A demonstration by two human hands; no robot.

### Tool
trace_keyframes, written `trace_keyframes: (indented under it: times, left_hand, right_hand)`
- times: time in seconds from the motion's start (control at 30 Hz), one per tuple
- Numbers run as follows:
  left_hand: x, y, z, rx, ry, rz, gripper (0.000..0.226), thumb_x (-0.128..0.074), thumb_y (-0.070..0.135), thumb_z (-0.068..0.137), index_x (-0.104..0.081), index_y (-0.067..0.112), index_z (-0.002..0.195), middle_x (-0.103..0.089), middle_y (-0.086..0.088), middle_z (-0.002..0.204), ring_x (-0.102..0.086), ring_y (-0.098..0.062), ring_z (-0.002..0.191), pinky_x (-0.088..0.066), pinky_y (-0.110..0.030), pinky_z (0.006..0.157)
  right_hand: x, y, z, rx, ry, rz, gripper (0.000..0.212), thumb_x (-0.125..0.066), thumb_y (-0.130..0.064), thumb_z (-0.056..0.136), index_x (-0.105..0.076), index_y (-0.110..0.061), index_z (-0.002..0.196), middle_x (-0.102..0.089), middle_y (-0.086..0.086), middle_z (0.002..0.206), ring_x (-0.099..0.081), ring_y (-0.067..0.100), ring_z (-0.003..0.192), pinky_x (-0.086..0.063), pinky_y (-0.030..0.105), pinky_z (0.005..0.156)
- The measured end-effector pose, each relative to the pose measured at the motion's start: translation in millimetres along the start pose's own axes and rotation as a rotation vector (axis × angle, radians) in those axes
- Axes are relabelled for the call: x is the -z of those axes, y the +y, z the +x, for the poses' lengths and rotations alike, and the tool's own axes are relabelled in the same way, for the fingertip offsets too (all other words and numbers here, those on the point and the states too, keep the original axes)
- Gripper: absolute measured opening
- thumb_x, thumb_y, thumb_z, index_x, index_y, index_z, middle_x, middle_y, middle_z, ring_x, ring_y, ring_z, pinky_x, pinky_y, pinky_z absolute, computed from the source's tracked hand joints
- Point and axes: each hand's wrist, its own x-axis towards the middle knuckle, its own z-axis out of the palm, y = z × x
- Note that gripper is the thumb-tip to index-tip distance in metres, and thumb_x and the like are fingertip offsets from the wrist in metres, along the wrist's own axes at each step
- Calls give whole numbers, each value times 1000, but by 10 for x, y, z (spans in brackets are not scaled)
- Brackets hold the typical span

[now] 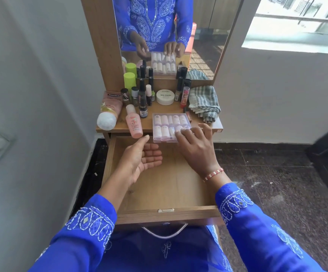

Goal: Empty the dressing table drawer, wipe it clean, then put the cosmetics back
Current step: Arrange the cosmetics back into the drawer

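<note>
Drawer [165,185]: pulled fully out below the counter [120,127], wooden floor bare, nothing lying inside. All cosmetics standing or lying up on the counter; folded striped cloth [204,103] resting at the right end, touching nothing in the drawer.

Step in hand, judged from this layout: either finishing the emptying or beginning the return. Not determinable which; wiping status also not determinable.

Nail tip case [171,127]: flat, clear, rectangular, lying at the counter's front edge and overhanging the open drawer slightly. Long axis appearing to run front to back, near end facing the person; the wide lens making the proportions hard to read. Two rows of pale tips showing through the lid.

Right hand [195,145]: palm down, fingertips [180,132] pressing on the near right corner of the case, thumb on the right edge; grasping or just releasing, not closed around it.

Left hand [143,158]: released, palm up, fingers loosely curled, hovering over the drawer just beside the case and holding nothing.

Next move, if returning: sliding the case off the edge, supporting it from beneath with the left hand, keeping it level, lowering it flat against a drawer wall. Pink bottle [133,122] lying just to the left; avoiding contact.
</note>
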Motion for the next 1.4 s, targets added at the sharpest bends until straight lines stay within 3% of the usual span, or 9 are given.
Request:
trace_keyframes:
  times: [0.2, 0.33, 0.57, 0.67, 0.73, 0.87, 1.0, 1.17, 1.4]
  left_hand:
    - [-52, -5, -6, 10, -61, 79, 39, -46, 44, 92, -61, 8, 97, -66, -19, 85, -65, -27, 73, -58, -32, 65]
    - [-77, -30, -12, -67, -52, -24, 22, -54, 29, 91, -62, 11, 101, -68, -13, 96, -65, -23, 82, -55, -37, 76]
    - [-38, -174, -70, -129, 33, -41, 9, -53, 12, 91, -62, 14, 94, -66, -4, 89, -62, -16, 78, -50, -30, 71]
    - [10, -229, -92, -149, 22, -37, 11, -51, 11, 92, -61, 15, 96, -66, -5, 92, -63, -17, 82, -51, -34, 78]
    - [35, -259, -110, -159, 7, -26, 12, -51, 11, 92, -61, 15, 97, -65, -5, 93, -63, -17, 84, -51, -35, 79]
    - [88, -339, -152, -143, -20, -11, 12, -51, 12, 92, -61, 17, 98, -66, -4, 97, -64, -17, 87, -53, -34, 75]
    - [178, -465, -167, -32, -12, -37, 9, -52, 11, 92, -60, 14, 95, -65, -6, 94, -63, -18, 84, -56, -32, 69]
    - [192, -590, -44, 106, 49, 34, 9, -53, 6, 91, -59, 1, 95, -62, -8, 82, -60, -16, 71, -53, -20, 44]
    - [62, -697, 325, 104, 193, 83, 20, -54, -4, 87, -51, 9, 72, -54, -5, 74, -53, -14, 65, -48, -27, 61]
  right_hand:
    - [163, -64, -141, -11, 42, 27, 16, -69, -11, 79, -65, -16, 93, -67, -2, 82, -58, 22, 68, -41, 40, 89]
    - [255, -145, -210, 2, 48, 69, 19, -69, -10, 79, -63, -15, 96, -69, 0, 88, -58, 21, 72, -41, 42, 90]
    - [378, -265, -344, -101, -40, 211, 15, -65, -25, 83, -70, -17, 95, -68, 8, 103, -51, 21, 97, -38, 42, 95]
    - [416, -341, -376, -279, -78, 424, 39, -51, -45, 89, -67, -13, 103, -56, 14, 118, -45, 22, 108, -36, 35, 95]
    - [451, -413, -353, -510, -109, 579, 41, -56, -37, 89, -61, -8, 117, -53, 15, 119, -47, 20, 109, -41, 30, 94]
    - [509, -475, -257, -1037, -321, 982, 49, -62, -22, 87, -47, -11, 132, -65, 11, 103, -65, 20, 81, -57, 33, 65]
    - [550, -507, -311, -1297, -453, 1261, 43, -63, -15, 86, -49, -12, 127, -62, 19, 87, -56, 17, 50, -46, 20, 37]
    - [440, -500, -380, -1559, -704, 1325, 42, -64, -14, 86, -49, -3, 124, -64, 14, 92, -53, 17, 51, -45, 18, 37]
    - [70, -360, -276, -1605, -851, 1179, 33, -67, -12, 84, -51, 4, 108, -61, 24, 114, -63, 22, 78, -49, 19, 38]
